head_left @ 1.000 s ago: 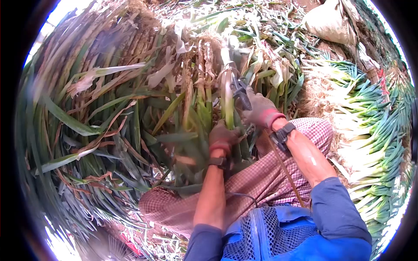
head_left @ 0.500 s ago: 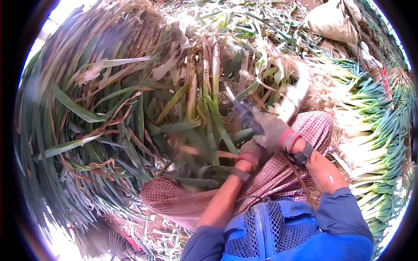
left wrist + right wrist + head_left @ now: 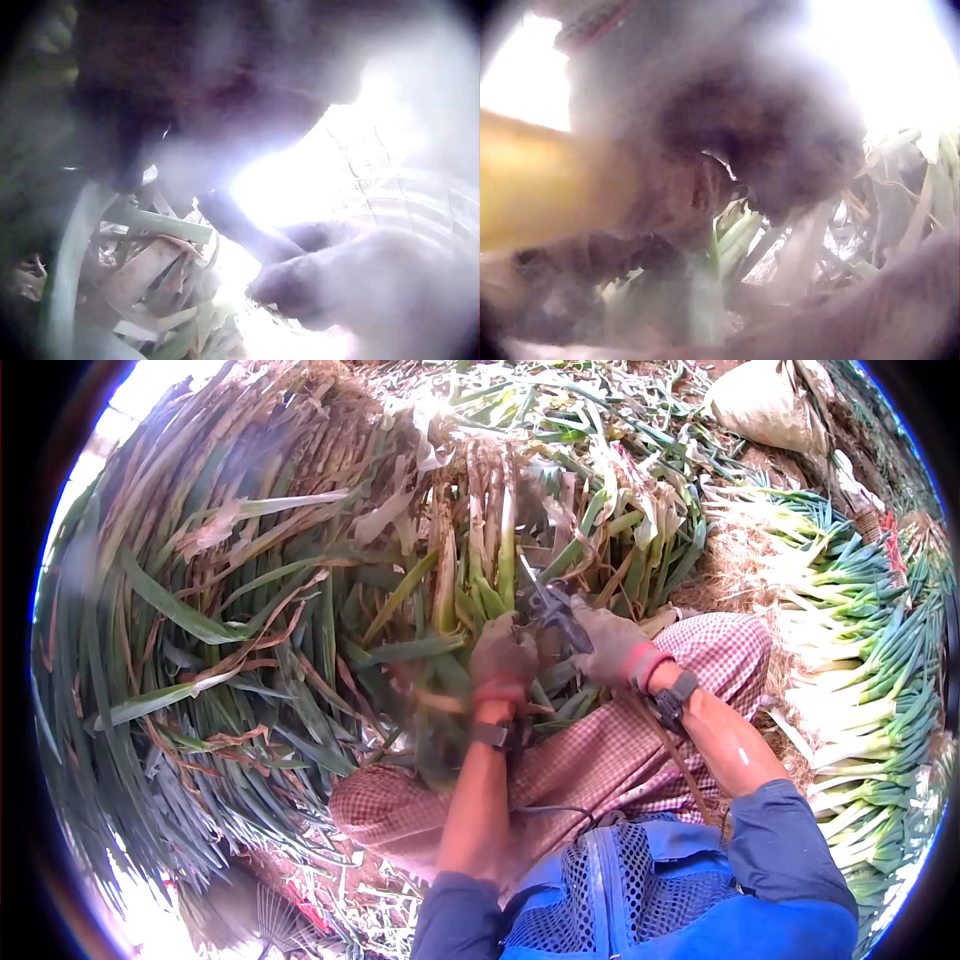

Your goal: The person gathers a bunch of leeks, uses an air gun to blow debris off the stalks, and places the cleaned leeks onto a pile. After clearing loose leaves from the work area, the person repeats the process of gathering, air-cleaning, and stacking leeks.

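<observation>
Gloved in grey with a red cuff, the left hand (image 3: 503, 658) grips a leek (image 3: 507, 545) low on its green part; the pale stalk stands up beyond the fingers, beside other brownish leek stalks (image 3: 443, 575). Just to its right, the right hand (image 3: 612, 647), in a matching glove, holds a dark-handled tool (image 3: 562, 622) with a thin metal tip (image 3: 528, 570) pointing up and left, near the stalks. In the left wrist view the left hand (image 3: 217, 82) is dark and hazy above leaf scraps. The right wrist view shows the right hand (image 3: 757, 120) blurred, with leaves below.
A big pile of untrimmed leeks (image 3: 240, 600) fills the left side. Rows of pale, cleaned leeks (image 3: 850, 730) lie at the right. Peeled scraps (image 3: 600, 410) cover the ground beyond, near a cloth sack (image 3: 765, 405). Checked-cloth legs (image 3: 600, 750) are folded below the hands.
A blurred pale leek at the right is gone from between legs and rows. The left hand has moved left and up from beside the right hand to the stalks; the right hand rose slightly.
</observation>
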`<action>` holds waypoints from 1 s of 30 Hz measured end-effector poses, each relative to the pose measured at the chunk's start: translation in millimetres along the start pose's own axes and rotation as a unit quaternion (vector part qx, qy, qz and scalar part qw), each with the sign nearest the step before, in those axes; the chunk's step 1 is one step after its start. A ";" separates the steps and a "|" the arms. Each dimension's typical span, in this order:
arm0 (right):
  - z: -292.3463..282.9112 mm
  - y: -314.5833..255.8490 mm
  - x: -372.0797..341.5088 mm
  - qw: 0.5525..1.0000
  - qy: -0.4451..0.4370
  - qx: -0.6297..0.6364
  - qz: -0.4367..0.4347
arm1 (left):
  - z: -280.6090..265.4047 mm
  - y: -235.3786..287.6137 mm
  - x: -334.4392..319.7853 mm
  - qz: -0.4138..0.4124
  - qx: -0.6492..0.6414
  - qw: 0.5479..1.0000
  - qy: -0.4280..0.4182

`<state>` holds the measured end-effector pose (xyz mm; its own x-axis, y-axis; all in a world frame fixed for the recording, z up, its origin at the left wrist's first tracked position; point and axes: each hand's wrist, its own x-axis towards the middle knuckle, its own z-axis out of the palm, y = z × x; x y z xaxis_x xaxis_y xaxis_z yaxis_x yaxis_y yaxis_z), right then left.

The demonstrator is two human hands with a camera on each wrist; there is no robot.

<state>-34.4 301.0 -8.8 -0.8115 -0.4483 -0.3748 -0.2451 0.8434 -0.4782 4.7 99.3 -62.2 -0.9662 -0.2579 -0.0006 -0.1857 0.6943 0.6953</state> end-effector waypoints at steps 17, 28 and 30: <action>-64.4 14.0 171.0 0.995 0.058 -0.049 0.061 | 35.4 -6.2 86.1 -0.096 0.288 0.934 -0.191; -45.3 -0.4 6.6 0.998 -0.048 0.006 0.039 | -2.6 2.7 86.6 -0.141 0.118 0.961 -0.209; -41.9 2.5 -29.8 0.997 -0.076 0.022 0.026 | -4.1 2.3 78.1 -0.130 0.074 0.969 -0.197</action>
<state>-33.0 328.8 34.5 -0.7325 -0.4466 -0.5138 -0.1782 0.8542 -0.4884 -70.5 78.0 -57.6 -0.8714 -0.1803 -0.4562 -0.4269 0.7368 0.5243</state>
